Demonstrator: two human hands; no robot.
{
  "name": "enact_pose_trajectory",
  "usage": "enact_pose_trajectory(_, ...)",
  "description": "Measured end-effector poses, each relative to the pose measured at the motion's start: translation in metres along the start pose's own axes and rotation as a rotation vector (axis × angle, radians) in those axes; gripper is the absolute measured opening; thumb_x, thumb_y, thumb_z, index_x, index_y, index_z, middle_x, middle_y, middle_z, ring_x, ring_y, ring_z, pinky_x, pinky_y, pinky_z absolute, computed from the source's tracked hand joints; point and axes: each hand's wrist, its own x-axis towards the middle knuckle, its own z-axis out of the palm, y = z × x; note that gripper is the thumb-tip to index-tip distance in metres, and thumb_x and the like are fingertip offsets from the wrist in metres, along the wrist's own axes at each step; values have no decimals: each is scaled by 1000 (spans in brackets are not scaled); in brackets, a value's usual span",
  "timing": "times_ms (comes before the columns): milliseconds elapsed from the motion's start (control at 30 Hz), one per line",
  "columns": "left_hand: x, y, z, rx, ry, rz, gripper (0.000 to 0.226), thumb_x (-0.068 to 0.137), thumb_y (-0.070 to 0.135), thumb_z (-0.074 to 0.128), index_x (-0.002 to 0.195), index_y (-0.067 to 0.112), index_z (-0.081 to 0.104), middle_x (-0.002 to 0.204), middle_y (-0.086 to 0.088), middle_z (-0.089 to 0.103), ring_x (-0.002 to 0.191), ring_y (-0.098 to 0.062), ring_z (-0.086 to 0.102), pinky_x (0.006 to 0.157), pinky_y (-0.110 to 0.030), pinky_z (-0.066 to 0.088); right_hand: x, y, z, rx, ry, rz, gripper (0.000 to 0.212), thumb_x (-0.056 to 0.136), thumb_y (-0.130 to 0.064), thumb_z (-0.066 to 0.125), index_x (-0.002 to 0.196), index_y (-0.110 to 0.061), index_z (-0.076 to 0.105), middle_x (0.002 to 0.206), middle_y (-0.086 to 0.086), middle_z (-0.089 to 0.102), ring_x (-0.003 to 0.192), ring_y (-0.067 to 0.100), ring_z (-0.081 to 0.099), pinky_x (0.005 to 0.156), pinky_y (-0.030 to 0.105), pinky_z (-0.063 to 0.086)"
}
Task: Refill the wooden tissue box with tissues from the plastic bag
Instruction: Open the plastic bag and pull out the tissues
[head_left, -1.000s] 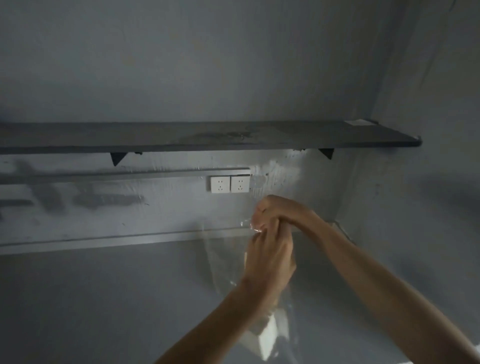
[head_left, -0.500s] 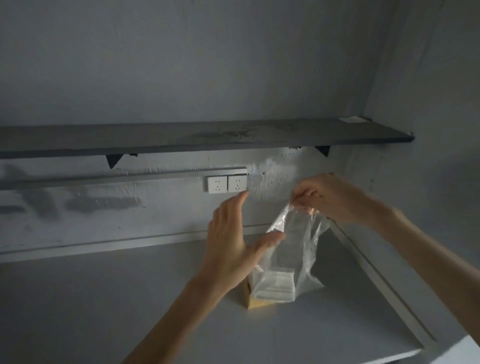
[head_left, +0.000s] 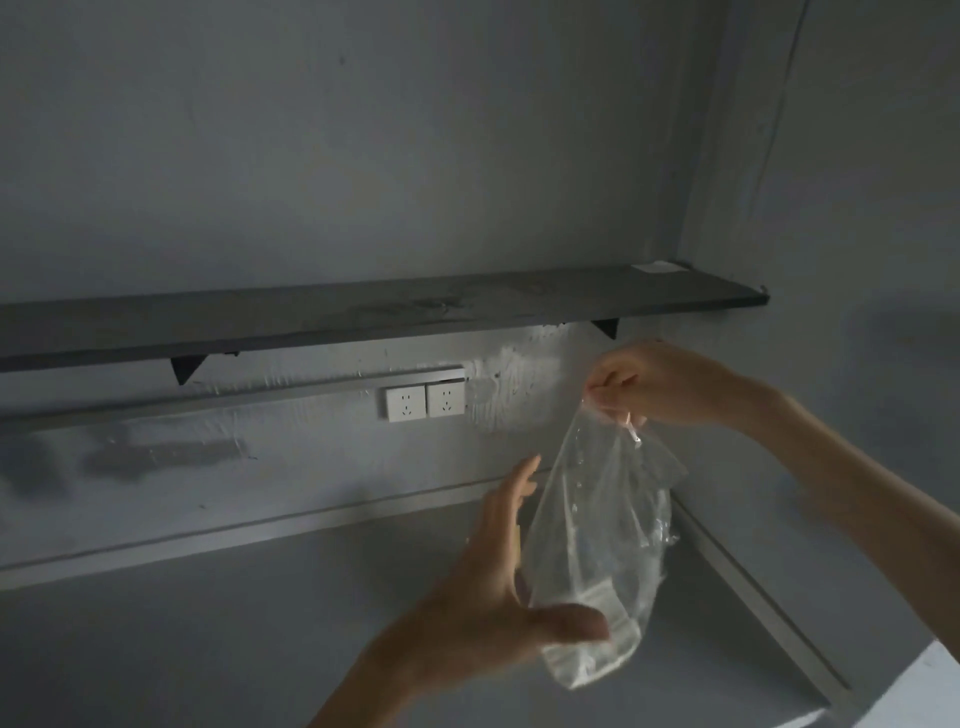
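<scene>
Fingers (head_left: 511, 488) of the left hand (head_left: 488, 597) are spread straight and loose, pointing to about 12 o'clock, with the thumb (head_left: 563, 626) stretched toward 3 o'clock. The thumb presses the lower front of the bag (head_left: 597, 545) while the palm lies along its left side, so the hand cups the bag rather than clenching it. At 10 o'clock from this hand, two white sockets (head_left: 425, 402) sit side by side on the wall (head_left: 363, 156), under a dark shelf (head_left: 363, 317) that runs across the view.

The bag is clear plastic, hanging in the air above the grey counter (head_left: 208, 623), its bottom end at 6 o'clock, its neck at 12 o'clock. Whether tissues lie inside it cannot be told; only pale folds show near its base.

Right hand (head_left: 660, 382), at 1 o'clock from the bag, is curled tight, fingertips pinching the gathered neck of the bag. The tissue box does not show.
</scene>
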Motion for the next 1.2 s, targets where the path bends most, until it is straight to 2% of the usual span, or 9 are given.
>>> enact_pose_trajectory(200, 18, -15, 37, 74, 221, 25, 96, 61, 80, 63, 136, 62, 6, 136, 23, 42, 127, 7, 41, 109, -46, 37, 8, 3, 11, -136, -105, 29, 22, 96, -18, 55, 76, -16, 64, 63, -12, 65, 58, -1, 60, 61, 13, 44)
enact_pose_trajectory(333, 24, -12, 38, 114, 194, 1, 97, 60, 80, 64, 137, 51, 13, 133, 16, 46, 124, -1, 46, 104, -39, 43, 10, 16, 28, -184, -92, 31, 29, 95, -20, 54, 66, -26, 56, 67, -8, 65, 61, 4, 58, 65, 20, 43)
enact_pose_trajectory(500, 45, -44, 40, 297, 411, 54, 18, 90, 26, 53, 106, 25, 45, 82, 7, 61, 72, -18, 64, 67, -45, 54, 10, 22, 48, -156, -119, 13, 18, 96, -17, 55, 81, -15, 64, 74, -5, 68, 68, 7, 61, 68, 20, 45)
enact_pose_trajectory(633, 55, -29, 46, 200, 378, -37, 59, 78, 68, 53, 116, 24, 43, 97, 5, 60, 87, -12, 60, 80, -39, 54, 13, 33, 66, -107, -94, 12, 18, 95, -14, 55, 86, -6, 68, 78, 2, 71, 74, 18, 67, 71, 29, 49)
enact_pose_trajectory(733, 73, -34, 59, 397, 344, -32, 77, 77, 59, 63, 133, 16, 31, 125, -2, 43, 114, -17, 46, 95, -32, 44, 20, 37, 78, -91, -105, 2, 17, 95, -14, 54, 85, -10, 68, 81, 0, 71, 77, 14, 66, 68, 27, 49)
enact_pose_trajectory(800, 80, -44, 61, 406, 341, -57, 65, 83, 31, 64, 134, 14, 26, 125, -4, 40, 113, -22, 50, 85, -30, 44, 24, 43, 86, -65, -101, 10, 18, 96, -14, 55, 83, -10, 67, 81, -4, 71, 77, 15, 68, 70, 30, 52)
enact_pose_trajectory(933, 75, -64, 44, 343, 367, -147, 55, 79, 3, 48, 126, 22, 26, 100, -9, 56, 76, -30, 61, 56, -32, 45, 23, 65, 95, -45, -15, -4, 21, 96, -16, 56, 77, -23, 62, 72, -17, 62, 69, -5, 59, 66, 19, 44)
enact_pose_trajectory(1067, 77, -79, 13, 402, 374, -228, 15, 88, 4, 48, 102, 10, 49, 86, -11, 62, 76, -33, 61, 63, -38, 47, 27, 94, 106, -60, -25, -108, 12, 95, -21, 59, 90, -13, 67, 79, -13, 60, 72, 5, 58, 69, 17, 42)
enact_pose_trajectory(1200, 92, -91, 3, 493, 464, -288, 9, 92, 9, 45, 90, 10, 54, 89, -13, 67, 83, -35, 63, 74, -43, 50, 27, 114, 124, -93, -22, -217, 17, 91, -26, 64, 101, -12, 67, 96, 0, 66, 90, 13, 59, 82, 21, 43)
